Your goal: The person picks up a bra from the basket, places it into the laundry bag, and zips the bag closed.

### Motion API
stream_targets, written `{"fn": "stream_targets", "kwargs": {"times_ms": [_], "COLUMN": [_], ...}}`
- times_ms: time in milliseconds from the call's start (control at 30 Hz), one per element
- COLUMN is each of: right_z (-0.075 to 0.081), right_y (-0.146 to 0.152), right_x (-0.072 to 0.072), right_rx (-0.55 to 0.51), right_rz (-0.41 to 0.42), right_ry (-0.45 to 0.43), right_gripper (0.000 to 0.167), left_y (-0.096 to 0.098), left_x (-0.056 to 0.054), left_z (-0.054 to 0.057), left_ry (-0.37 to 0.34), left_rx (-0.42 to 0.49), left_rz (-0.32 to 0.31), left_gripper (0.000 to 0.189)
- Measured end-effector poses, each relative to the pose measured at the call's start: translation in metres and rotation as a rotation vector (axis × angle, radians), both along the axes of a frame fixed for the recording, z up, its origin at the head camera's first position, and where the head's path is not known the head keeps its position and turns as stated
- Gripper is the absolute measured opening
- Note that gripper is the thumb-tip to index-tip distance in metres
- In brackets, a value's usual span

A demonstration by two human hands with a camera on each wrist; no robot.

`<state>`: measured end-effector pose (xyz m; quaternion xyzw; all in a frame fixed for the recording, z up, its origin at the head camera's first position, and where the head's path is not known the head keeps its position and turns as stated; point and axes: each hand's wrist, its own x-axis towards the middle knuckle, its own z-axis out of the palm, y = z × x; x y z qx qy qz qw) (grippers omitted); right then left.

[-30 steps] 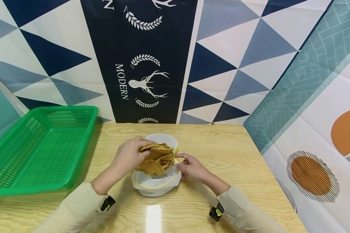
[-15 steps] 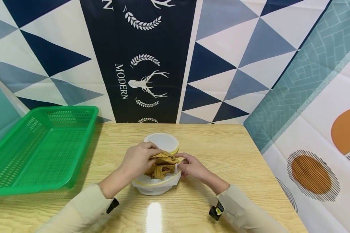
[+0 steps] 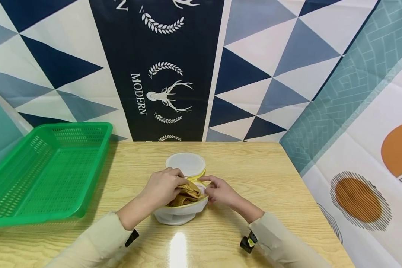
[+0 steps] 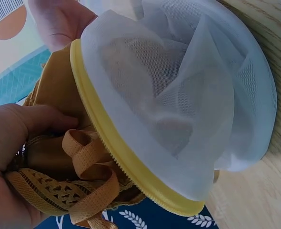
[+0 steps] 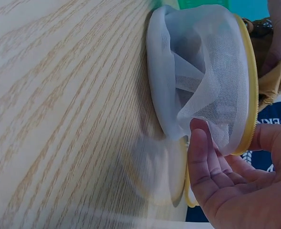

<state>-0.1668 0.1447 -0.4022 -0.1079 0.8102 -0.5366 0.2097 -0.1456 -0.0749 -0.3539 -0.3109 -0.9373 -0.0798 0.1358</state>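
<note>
A white mesh laundry bag (image 3: 177,216) with a yellow zip rim stands on the table, its round lid (image 3: 185,163) folded back behind it. My left hand (image 3: 162,186) grips a mustard bra (image 3: 191,191) at the mouth of the bag. In the left wrist view a loose strap (image 4: 95,188) and lace trim hang from the bra, outside the zip rim (image 4: 126,157). My right hand (image 3: 219,190) pinches the right side of the rim, thumb and fingers on either side of the mesh, as the right wrist view shows. The bra's lower part is hidden inside the bag.
A green plastic basket (image 3: 67,175) stands at the left of the wooden table (image 3: 248,167). Patterned cloth walls (image 3: 241,70) rise behind the table and along its right side. Dark wrist devices (image 3: 248,243) sit at both cuffs.
My left hand has moved right and slightly down, bringing the bra lower into the mouth of the bag. More of the lid shows behind. The right hand has stayed at the rim.
</note>
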Motion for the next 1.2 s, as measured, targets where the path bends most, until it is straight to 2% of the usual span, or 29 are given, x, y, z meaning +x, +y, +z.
{"fn": "stream_targets", "kwargs": {"times_ms": [233,400,567,900,1033,1200], "right_z": [-0.001,0.004,-0.001,-0.004,-0.003,-0.004], "right_y": [-0.001,-0.003,-0.001,-0.002,-0.003,-0.003], "right_x": [-0.002,0.000,-0.003,-0.005,-0.004,-0.004], "right_rx": [0.021,0.017,0.017,0.025,0.025,0.017], "right_rz": [-0.005,0.004,0.006,-0.008,-0.017,-0.021], "right_ry": [0.003,-0.012,-0.008,-0.009,-0.013,-0.029], "right_gripper": [0.045,0.044,0.044,0.044,0.044,0.044], "left_y": [0.001,0.001,0.001,0.002,0.001,-0.007], "left_x": [-0.002,-0.005,-0.008,-0.013,-0.016,-0.020], "left_z": [-0.002,-0.006,-0.010,-0.022,-0.024,-0.022], "left_ry": [-0.060,-0.114,-0.146,-0.149,-0.213,-0.310], "left_rx": [-0.014,-0.009,-0.010,-0.015,0.018,0.136], "left_rz": [0.000,0.017,0.031,0.017,0.022,0.027], "left_gripper": [0.017,0.018,0.021,0.023,0.024,0.029]}}
